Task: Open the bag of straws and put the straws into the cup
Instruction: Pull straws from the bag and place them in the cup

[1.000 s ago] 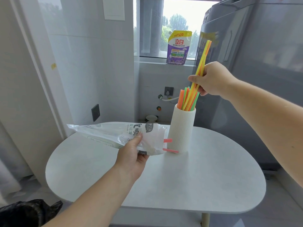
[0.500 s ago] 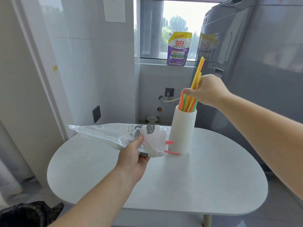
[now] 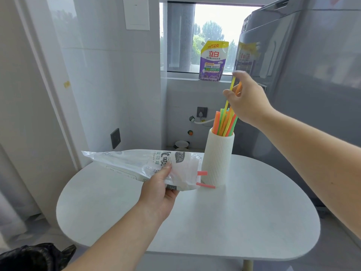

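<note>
Nearest us, our left hand (image 3: 158, 189) grips the straw bag (image 3: 132, 165) over the counter (image 3: 244, 222), with two pink straws (image 3: 205, 185) poking from its mouth just beside the ribbed cup (image 3: 217, 159). Bright straws (image 3: 224, 124) stand in the cup. Above, our blurred right hand (image 3: 247, 98) surrounds a yellow straw (image 3: 227, 102); we cannot tell whether it pinches.

Home, looks like a laundry/utility corner. Evidence: tiled walls (image 3: 109, 85), detergent pouch (image 3: 213, 61) on the windowsill (image 3: 181, 76), tall grey appliance (image 3: 312, 75) at right, wall socket (image 3: 202, 111) with a tap (image 3: 192, 118) and hose (image 3: 205, 121) just beside it. Small white table (image 3: 214, 222) in the middle, black bin bag (image 3: 35, 257) on the floor.
</note>
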`<state>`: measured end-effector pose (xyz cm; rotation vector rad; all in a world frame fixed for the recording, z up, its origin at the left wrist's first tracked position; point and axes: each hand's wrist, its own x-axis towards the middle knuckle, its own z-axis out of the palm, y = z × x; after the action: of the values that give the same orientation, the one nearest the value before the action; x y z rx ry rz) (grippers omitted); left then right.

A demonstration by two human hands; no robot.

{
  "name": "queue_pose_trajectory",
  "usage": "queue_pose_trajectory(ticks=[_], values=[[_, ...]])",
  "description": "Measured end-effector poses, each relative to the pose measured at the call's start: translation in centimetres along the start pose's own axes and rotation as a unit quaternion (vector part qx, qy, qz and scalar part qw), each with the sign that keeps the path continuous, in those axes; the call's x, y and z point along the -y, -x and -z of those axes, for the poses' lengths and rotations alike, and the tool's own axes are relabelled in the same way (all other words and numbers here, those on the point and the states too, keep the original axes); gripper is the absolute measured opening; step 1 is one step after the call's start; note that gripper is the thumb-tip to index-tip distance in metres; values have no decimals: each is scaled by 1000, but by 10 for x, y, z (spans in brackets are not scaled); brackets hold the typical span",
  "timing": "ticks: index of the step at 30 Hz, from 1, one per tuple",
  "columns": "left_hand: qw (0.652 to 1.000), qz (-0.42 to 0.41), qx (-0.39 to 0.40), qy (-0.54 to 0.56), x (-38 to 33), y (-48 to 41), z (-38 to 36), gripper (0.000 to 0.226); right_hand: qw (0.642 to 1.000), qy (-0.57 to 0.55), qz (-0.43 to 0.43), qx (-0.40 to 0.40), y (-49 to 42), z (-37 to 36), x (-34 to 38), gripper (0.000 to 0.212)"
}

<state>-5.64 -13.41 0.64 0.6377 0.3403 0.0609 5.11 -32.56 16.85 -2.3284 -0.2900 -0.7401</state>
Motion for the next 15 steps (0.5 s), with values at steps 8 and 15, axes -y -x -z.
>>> queue_pose_trajectory(ticks=[8, 15], values=[[1000, 4, 4, -2, -1, 1, 0, 38, 981, 148, 46, 119, 15, -9, -14, 47], [1000, 7, 3, -5, -2, 4, -1, 38, 959, 209, 58, 184, 27, -11, -18, 59]])
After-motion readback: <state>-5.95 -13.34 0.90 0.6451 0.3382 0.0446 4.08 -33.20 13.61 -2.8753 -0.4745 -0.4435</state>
